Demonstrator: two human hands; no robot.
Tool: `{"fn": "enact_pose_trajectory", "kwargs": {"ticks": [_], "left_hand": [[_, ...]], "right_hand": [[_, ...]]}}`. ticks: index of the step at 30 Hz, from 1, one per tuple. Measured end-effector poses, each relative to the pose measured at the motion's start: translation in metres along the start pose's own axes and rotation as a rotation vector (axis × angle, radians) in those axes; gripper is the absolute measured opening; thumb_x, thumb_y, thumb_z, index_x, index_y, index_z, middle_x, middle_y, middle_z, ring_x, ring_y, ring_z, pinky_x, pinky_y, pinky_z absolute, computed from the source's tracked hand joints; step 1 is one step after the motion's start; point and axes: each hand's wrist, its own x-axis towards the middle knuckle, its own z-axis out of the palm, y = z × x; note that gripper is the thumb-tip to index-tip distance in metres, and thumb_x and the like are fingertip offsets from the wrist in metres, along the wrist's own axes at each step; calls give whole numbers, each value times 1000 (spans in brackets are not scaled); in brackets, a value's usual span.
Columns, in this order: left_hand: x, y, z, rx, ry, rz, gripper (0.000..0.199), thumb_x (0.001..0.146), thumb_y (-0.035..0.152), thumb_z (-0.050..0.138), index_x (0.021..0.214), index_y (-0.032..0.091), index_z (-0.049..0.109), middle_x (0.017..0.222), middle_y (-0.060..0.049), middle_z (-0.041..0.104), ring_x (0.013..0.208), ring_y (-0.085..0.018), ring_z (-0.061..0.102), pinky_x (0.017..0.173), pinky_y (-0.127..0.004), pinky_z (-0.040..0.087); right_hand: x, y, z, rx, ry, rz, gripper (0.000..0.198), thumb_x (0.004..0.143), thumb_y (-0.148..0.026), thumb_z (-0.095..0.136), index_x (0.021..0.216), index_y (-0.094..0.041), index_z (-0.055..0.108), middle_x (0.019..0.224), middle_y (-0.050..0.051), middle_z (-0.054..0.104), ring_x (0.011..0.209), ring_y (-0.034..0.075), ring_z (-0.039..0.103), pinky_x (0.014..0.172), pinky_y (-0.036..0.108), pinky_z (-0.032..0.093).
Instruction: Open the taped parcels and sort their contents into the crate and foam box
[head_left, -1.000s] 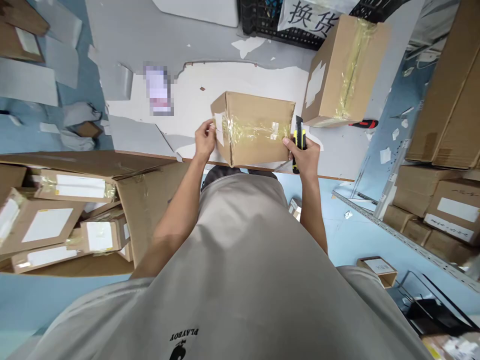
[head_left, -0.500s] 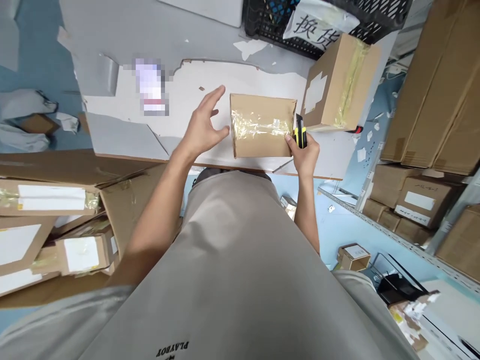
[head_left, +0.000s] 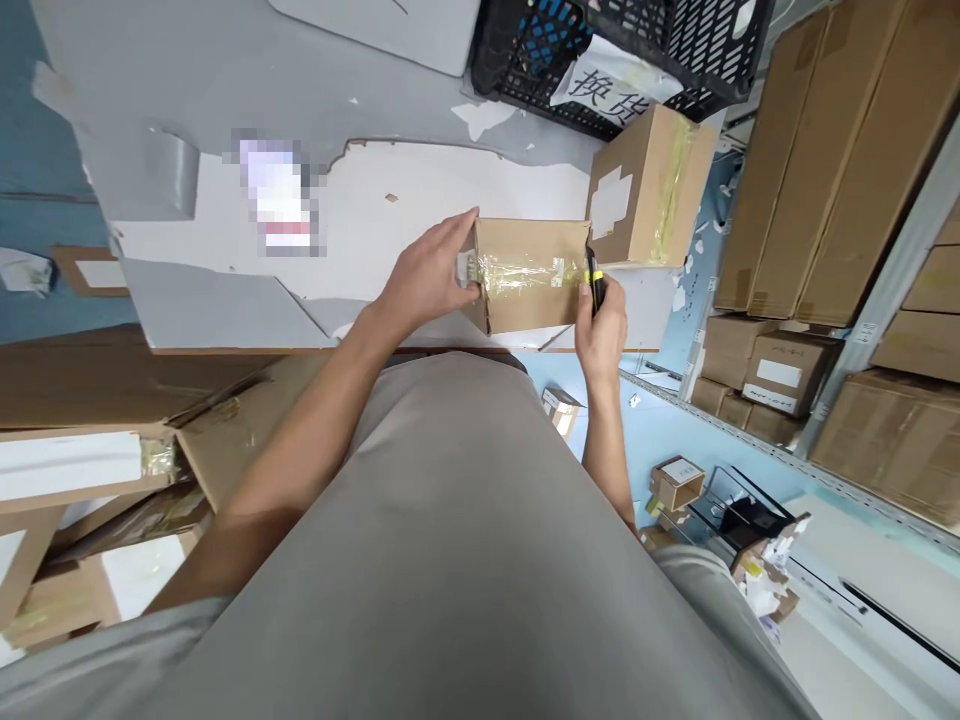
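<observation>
A small cardboard box point(head_left: 529, 305) with shiny clear tape along its top lies at the near part of the worktable point(head_left: 442, 175). My left hand point(head_left: 431, 270) is at the box's left end, its fingers at the far corner and its thumb at the near side, gripping that end. My right hand point(head_left: 604, 325) is closed around a black and yellow utility knife point(head_left: 596, 285), upright against the box's right end. Whether the blade is out is hidden. Just right and behind stands a larger taped carton point(head_left: 626, 180) with a white label.
At the back right of the table is a black plastic crate point(head_left: 517, 85) with a marked white bag point(head_left: 607, 85). A pixelated item point(head_left: 277, 195) lies on the left. An open carton point(head_left: 217, 440) of boxes stands at lower left, and shelves with cartons point(head_left: 795, 170) at right.
My left hand has moved from open beside the box onto its left end. The box has tilted so its left side now shows. The knife stays in my right hand; the view has shifted.
</observation>
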Motion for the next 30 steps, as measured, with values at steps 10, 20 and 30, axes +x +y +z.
{"fn": "enact_pose_trajectory", "kwargs": {"ticks": [10, 20, 30], "left_hand": [[1, -1, 3, -82, 12, -23, 78, 91, 39, 96, 162, 32, 65, 163, -8, 68, 166, -47, 52, 141, -62, 48], [-6, 9, -1, 166, -84, 89, 89, 93, 48, 86, 174, 32, 53, 175, -11, 61, 165, -41, 56, 138, -55, 51], [-5, 8, -7, 205, -149, 78, 90, 96, 59, 74, 178, 33, 49, 179, -8, 59, 173, -37, 49, 137, -50, 52]], "right_hand": [[-50, -112, -1, -46, -368, -138, 57, 127, -51, 29, 172, -29, 56, 133, 14, 86, 121, 38, 83, 97, 41, 62], [-51, -145, -4, -257, -399, -35, 56, 126, -32, 26, 172, -19, 56, 125, 16, 87, 109, 34, 83, 98, 41, 61], [-59, -161, -9, -394, -443, 9, 58, 125, -28, 29, 179, -18, 48, 134, 20, 84, 116, 34, 82, 102, 42, 60]]}}
